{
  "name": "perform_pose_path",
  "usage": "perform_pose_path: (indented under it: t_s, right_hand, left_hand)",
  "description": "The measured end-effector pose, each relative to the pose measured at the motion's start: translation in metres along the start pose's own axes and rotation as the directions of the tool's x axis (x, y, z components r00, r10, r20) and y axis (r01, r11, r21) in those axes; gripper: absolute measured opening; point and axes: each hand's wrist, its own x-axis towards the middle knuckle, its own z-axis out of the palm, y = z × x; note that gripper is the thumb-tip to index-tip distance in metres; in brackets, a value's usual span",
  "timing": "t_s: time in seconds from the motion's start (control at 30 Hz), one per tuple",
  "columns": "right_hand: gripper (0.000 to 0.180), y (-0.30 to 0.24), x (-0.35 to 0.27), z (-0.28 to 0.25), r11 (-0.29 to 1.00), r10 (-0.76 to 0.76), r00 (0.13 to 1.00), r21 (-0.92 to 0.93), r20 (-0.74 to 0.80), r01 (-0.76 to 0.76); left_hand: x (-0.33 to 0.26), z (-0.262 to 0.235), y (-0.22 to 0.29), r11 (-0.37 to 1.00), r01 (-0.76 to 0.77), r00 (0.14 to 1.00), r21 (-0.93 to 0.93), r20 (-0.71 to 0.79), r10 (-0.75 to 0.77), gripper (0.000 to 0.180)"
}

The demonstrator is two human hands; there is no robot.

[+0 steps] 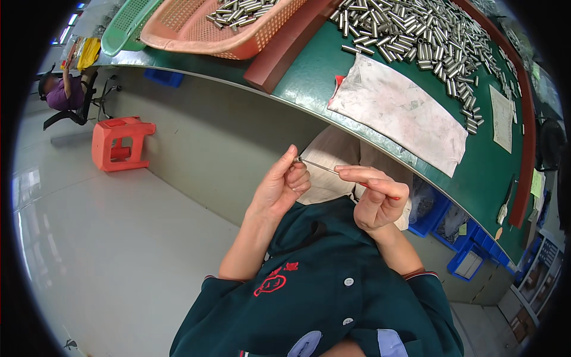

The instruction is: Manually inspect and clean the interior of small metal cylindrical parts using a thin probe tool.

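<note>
In front of my body, over my lap, my left hand (pixel 284 183) pinches a small metal cylinder (pixel 298 159) between thumb and curled fingers. My right hand (pixel 377 195) grips a thin metal rod tool (pixel 321 167) with a red handle, most of which the fingers hide. The rod's tip meets the end of the cylinder; whether it goes inside cannot be made out. Beyond my hands, a stained white cloth (pixel 398 110) lies at the near edge of the green table (pixel 303 77). Past it spreads a big pile of similar metal cylinders (pixel 410 35).
A pink basket (pixel 238 47) holding cylinders and a green basket (pixel 122 35) stand at the table's left, by a reddish-brown bar (pixel 279 56). Blue bins (pixel 467 262) sit under the table at right. A red stool (pixel 119 143) and a seated person (pixel 65 92) are at far left.
</note>
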Motion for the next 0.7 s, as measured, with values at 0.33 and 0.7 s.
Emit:
perform_pose_path:
  t_s: [0.33,0.7]
  right_hand:
    - [0.017,0.0035,0.0023,-0.0073,0.974,-0.160,0.987,-0.160,0.006,0.159]
    - [0.015,-0.0014,-0.0004,-0.0049,0.999,-0.044,0.989,-0.026,-0.141,0.041]
  left_hand:
    - [-0.0008,0.0003,-0.0002,0.998,-0.016,0.989,-0.058,-0.150,0.007,0.033]
    - [-0.0044,0.0060,0.0026,0.963,-0.161,0.982,0.216,-0.063,0.178,0.024]
